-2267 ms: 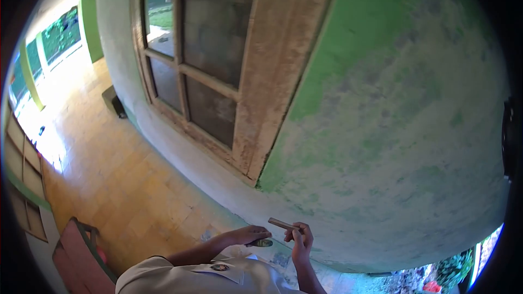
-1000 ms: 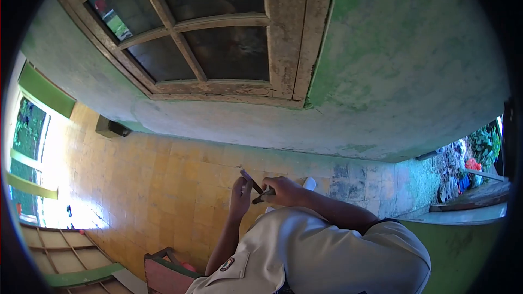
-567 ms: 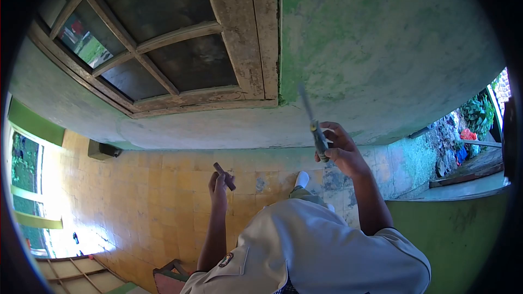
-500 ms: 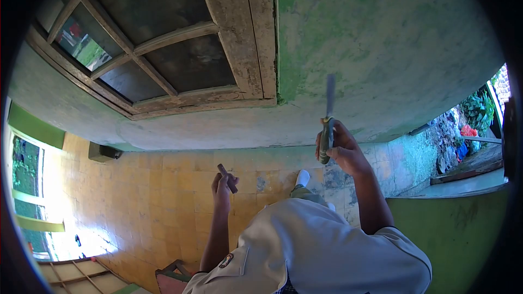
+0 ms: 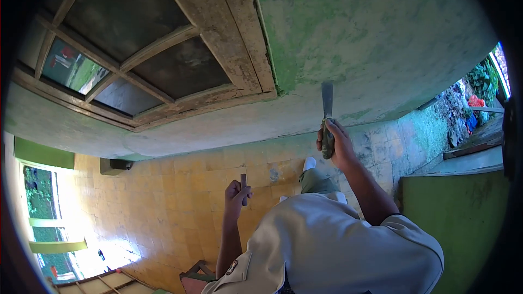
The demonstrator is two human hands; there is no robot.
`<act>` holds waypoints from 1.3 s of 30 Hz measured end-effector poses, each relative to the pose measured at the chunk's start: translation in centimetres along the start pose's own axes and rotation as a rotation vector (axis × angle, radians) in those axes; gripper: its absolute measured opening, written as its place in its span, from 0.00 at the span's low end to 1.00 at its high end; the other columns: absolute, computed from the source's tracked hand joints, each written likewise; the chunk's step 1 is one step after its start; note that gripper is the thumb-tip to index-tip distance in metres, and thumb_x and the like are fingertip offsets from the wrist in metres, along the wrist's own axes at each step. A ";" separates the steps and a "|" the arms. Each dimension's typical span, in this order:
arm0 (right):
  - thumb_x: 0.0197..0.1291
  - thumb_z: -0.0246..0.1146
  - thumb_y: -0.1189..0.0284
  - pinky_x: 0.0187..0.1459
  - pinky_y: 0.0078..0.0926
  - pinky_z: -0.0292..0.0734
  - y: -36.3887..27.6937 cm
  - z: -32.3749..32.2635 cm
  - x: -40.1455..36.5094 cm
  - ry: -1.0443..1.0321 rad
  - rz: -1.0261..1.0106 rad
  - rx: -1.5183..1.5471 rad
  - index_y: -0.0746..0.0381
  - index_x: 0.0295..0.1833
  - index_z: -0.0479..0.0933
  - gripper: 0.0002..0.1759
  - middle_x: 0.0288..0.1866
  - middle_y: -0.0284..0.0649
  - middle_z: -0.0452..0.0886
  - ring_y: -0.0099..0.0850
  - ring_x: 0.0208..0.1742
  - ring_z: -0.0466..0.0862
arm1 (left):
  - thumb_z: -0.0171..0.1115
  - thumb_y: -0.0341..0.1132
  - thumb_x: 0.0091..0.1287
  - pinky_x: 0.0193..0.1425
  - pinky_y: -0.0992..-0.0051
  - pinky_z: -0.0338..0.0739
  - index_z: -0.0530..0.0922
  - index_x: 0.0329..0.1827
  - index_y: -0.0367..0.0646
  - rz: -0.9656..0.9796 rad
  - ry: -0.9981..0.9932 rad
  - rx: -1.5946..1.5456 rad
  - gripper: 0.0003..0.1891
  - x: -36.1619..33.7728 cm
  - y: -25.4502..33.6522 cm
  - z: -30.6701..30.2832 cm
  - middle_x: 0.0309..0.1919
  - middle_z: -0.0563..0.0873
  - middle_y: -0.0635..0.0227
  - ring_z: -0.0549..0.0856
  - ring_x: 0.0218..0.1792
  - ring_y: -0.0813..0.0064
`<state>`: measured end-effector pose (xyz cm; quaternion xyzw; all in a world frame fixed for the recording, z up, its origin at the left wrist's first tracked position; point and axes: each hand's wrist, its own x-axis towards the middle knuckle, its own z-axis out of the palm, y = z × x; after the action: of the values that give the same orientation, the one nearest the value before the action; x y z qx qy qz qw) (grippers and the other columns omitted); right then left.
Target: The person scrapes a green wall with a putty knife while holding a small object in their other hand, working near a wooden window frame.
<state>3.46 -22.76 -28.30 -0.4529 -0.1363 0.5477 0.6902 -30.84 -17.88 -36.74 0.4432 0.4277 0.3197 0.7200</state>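
Note:
My right hand (image 5: 339, 144) is closed round the dark greenish handle of a scraper (image 5: 327, 100). Its flat grey blade points up toward the green and whitish patchy wall (image 5: 376, 49), and the tip appears to be at the wall surface, though contact is hard to confirm. Lower and to the left, my left hand (image 5: 235, 196) is held over the floor with its fingers closed on a short brown stick-like piece (image 5: 244, 181). What that piece is made of cannot be made out.
A wooden-framed window (image 5: 229, 38) with worn paint is set in the wall at upper left. Yellow tiles (image 5: 180, 201) cover the floor. A green low wall (image 5: 457, 223) stands at right, a dark box-like block (image 5: 113, 166) at left, and wooden furniture (image 5: 197, 275) at the bottom.
My view has turned slightly. My right hand has tilted the scraper so that its blade shows broader and lower on the wall. My left hand's brown piece now stands more upright.

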 end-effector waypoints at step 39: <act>0.64 0.54 0.51 0.14 0.19 0.57 -1.4 -8.6 13.2 0.232 0.064 -0.257 0.59 0.22 0.65 0.25 0.13 0.29 0.63 0.18 0.12 0.62 | 0.46 0.38 0.69 0.43 0.75 0.67 0.69 0.29 0.41 0.075 -0.418 0.149 0.13 21.9 9.9 15.5 0.29 0.72 0.69 0.71 0.35 0.77</act>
<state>15.03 -15.28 -36.03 -0.6015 -0.1102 0.4917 0.6198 -8.33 -1.18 -31.30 0.5674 0.2748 0.2152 0.7458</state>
